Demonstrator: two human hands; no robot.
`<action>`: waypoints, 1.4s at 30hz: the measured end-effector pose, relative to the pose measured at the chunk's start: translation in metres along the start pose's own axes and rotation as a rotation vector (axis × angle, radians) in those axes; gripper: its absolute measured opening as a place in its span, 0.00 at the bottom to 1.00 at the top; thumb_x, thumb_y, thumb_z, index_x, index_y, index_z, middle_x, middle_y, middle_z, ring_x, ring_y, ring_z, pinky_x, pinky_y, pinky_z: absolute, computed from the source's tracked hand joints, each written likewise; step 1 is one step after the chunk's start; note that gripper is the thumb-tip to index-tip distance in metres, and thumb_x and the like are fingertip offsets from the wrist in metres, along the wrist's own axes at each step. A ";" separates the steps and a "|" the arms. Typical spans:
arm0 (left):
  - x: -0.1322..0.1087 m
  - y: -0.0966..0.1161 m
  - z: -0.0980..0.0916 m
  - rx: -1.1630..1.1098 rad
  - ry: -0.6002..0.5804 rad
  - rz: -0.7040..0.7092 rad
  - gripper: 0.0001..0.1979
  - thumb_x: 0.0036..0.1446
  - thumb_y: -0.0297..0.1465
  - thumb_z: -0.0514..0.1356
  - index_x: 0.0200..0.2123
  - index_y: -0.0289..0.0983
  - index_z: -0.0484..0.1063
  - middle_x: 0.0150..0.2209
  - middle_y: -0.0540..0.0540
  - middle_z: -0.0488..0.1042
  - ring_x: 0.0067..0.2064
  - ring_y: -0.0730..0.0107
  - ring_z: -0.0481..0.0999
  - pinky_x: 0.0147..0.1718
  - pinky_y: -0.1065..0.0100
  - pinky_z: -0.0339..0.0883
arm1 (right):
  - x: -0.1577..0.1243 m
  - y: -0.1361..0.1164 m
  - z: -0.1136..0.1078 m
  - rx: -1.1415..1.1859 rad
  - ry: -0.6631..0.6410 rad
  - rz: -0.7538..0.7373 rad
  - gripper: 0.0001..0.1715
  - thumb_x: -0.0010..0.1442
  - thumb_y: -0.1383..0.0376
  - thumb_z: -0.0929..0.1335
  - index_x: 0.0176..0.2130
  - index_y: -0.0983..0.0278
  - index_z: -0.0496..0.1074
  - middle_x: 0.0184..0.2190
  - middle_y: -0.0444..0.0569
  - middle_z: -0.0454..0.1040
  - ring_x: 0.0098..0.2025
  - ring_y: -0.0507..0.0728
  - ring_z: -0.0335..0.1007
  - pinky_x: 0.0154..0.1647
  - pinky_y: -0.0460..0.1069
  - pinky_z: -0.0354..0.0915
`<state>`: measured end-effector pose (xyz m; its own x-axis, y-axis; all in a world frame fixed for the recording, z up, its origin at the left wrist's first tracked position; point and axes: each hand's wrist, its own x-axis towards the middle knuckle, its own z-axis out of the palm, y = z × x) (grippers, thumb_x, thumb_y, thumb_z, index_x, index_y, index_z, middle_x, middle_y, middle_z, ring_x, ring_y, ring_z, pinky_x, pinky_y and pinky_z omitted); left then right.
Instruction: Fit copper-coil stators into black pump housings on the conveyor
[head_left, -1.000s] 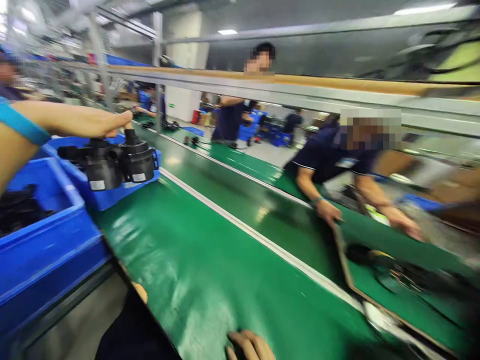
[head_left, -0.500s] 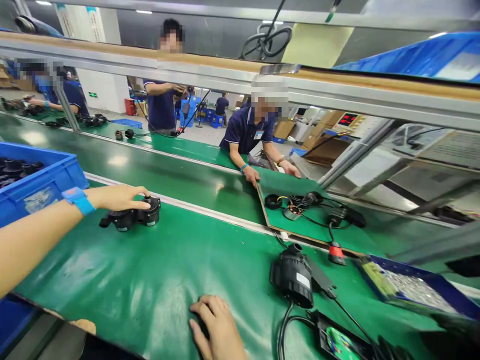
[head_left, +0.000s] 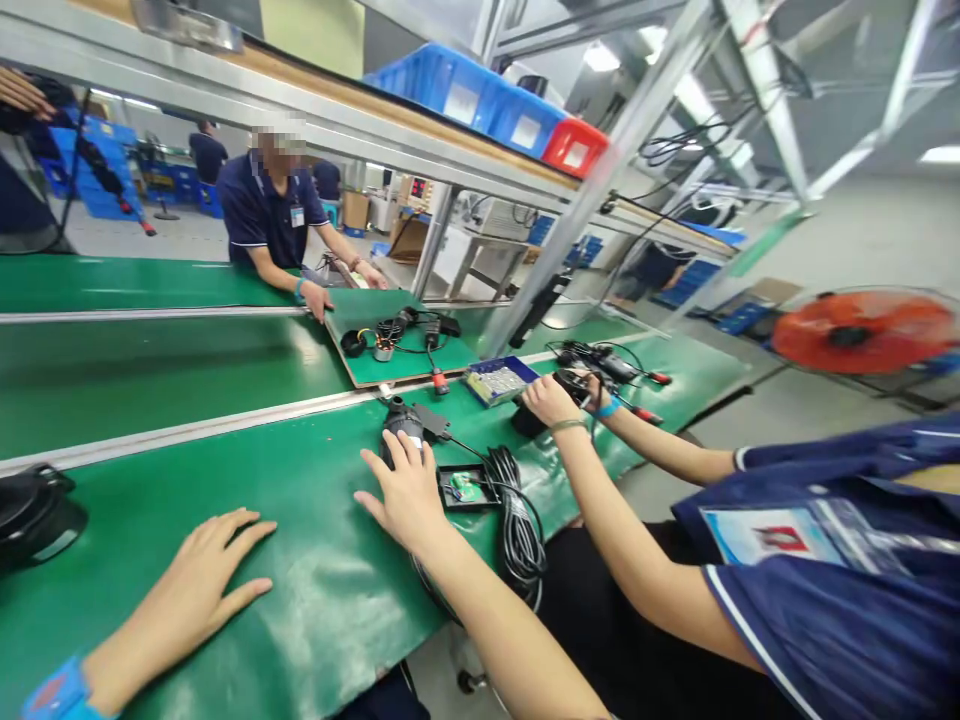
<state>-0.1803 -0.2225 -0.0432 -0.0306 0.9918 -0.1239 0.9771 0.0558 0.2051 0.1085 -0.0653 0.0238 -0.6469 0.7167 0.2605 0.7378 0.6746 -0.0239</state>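
Observation:
My left hand (head_left: 202, 575) lies flat on the green bench mat (head_left: 300, 480), fingers spread, holding nothing. To its left, at the picture's edge, sits a black pump (head_left: 30, 505), apart from the hand. My right hand (head_left: 405, 490) is stretched forward with its fingers apart, and the fingertips rest on a second black pump (head_left: 401, 422) with a cable. Just right of that hand lies a small black tray with a green circuit board (head_left: 465, 487) and a coil of black cable (head_left: 517, 525).
A person beside me on the right has both hands (head_left: 551, 400) on a black part near a blue tray of small parts (head_left: 499, 380). Across the belt another person (head_left: 274, 210) holds a green-topped board (head_left: 397, 362) carrying cables. An orange fan (head_left: 862, 330) stands far right.
My left hand let go of the black pump and now lies flat on the mat. My right hand moved forward onto the other pump. The view swung to the right.

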 end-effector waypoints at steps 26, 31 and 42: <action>-0.011 0.005 -0.006 0.392 0.662 0.401 0.26 0.69 0.52 0.57 0.64 0.48 0.73 0.67 0.51 0.66 0.62 0.61 0.76 0.49 0.56 0.79 | 0.276 0.109 0.011 0.374 -0.115 0.378 0.46 0.59 0.64 0.77 0.69 0.71 0.61 0.68 0.64 0.60 0.69 0.66 0.59 0.71 0.61 0.57; -0.016 0.006 -0.007 0.246 0.491 0.345 0.27 0.71 0.51 0.55 0.67 0.50 0.69 0.67 0.48 0.68 0.64 0.57 0.73 0.53 0.51 0.77 | 0.283 0.090 0.012 0.719 -0.290 0.527 0.13 0.63 0.68 0.72 0.47 0.71 0.73 0.45 0.55 0.74 0.47 0.57 0.72 0.52 0.56 0.71; -0.021 0.035 -0.019 -0.807 0.190 -0.002 0.42 0.67 0.48 0.61 0.75 0.41 0.47 0.72 0.36 0.54 0.72 0.54 0.59 0.72 0.48 0.53 | 0.149 -0.043 -0.026 1.507 -0.286 0.422 0.51 0.50 0.45 0.72 0.66 0.62 0.60 0.47 0.51 0.73 0.40 0.53 0.69 0.31 0.45 0.63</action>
<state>-0.1498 -0.2393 -0.0149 -0.1381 0.9901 0.0260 0.5276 0.0514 0.8480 -0.0146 0.0073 0.0889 -0.5957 0.7805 -0.1894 0.1198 -0.1469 -0.9819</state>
